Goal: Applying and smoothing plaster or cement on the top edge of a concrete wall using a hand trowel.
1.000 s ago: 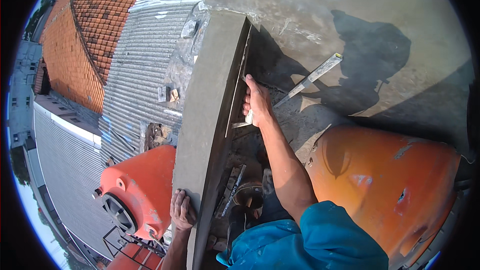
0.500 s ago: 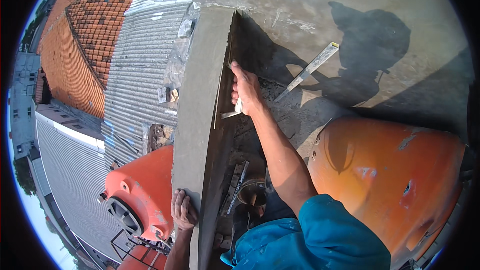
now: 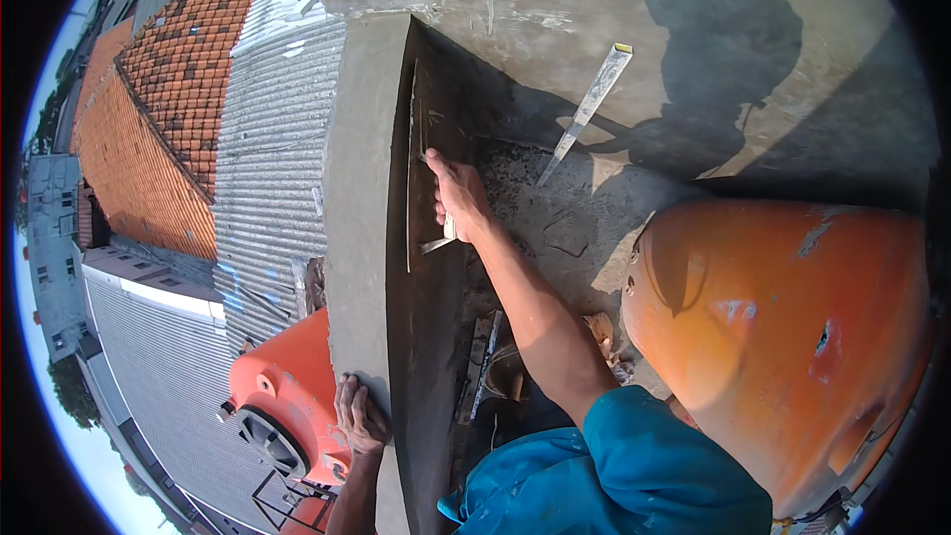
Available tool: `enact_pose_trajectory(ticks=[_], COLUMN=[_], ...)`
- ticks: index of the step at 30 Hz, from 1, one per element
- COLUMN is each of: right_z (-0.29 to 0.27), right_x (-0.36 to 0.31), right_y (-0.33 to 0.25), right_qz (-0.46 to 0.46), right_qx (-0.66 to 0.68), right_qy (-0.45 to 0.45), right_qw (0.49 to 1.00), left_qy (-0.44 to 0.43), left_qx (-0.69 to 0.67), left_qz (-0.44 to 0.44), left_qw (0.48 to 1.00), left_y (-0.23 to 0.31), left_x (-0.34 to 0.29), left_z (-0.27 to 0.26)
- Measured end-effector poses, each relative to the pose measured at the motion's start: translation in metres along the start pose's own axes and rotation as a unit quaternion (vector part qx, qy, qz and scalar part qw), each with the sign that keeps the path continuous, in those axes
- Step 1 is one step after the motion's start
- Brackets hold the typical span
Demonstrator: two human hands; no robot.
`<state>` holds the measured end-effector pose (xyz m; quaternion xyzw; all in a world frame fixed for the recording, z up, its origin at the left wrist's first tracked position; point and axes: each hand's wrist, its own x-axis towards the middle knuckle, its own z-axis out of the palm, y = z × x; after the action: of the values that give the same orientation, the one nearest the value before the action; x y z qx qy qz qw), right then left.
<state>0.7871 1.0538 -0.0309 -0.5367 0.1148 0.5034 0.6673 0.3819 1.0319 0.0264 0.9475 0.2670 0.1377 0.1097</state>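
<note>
My right hand (image 3: 458, 200) is closed around the handle of a plastering trowel (image 3: 420, 173), a long thin flat blade with a pale handle. The blade lies along the shaded inner face of a grey plastered parapet wall (image 3: 359, 188), just below its top edge. Farther down the same wall, my left hand (image 3: 360, 416) rests on the flat top at its outer edge, fingers slightly bent and apart, with no tool in it. My palm is hidden there.
A straight rectangular bar (image 3: 587, 114) leans against the far wall (image 3: 555, 0). To the right lies a large orange tank (image 3: 773, 307). Below my right arm are a bucket (image 3: 507, 374) and a narrow bar (image 3: 483, 367). Beyond the parapet are a red tank (image 3: 287, 386) and roofs (image 3: 272, 119).
The trowel in my right hand has shifted from the parapet's top edge slightly down its inner face. My left hand stays on the wall top. The whole view has turned a little.
</note>
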Motion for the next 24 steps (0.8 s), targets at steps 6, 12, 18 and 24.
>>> enact_pose_trajectory(ticks=[6, 12, 18, 24], right_z=[-0.006, 0.014, 0.016, -0.008], right_x=[-0.037, -0.036, -0.061, 0.017], right_y=[0.103, 0.066, 0.075, 0.018], right_qz=[0.105, 0.08, 0.072, 0.0], right_qx=[-0.049, -0.029, -0.073, -0.092], right_qy=[0.052, 0.021, 0.029, 0.012], right_qw=[0.992, 0.996, 0.994, 0.996], left_qy=[-0.001, 0.007, 0.002, -0.009], left_qx=[0.001, 0.004, 0.004, 0.006], left_qz=[-0.004, -0.008, -0.015, 0.012], left_qw=[1.0, 1.0, 1.0, 1.0], left_y=[0.001, -0.003, 0.004, 0.007], left_x=[-0.004, -0.004, -0.004, 0.009], left_z=[-0.001, 0.001, -0.007, 0.0])
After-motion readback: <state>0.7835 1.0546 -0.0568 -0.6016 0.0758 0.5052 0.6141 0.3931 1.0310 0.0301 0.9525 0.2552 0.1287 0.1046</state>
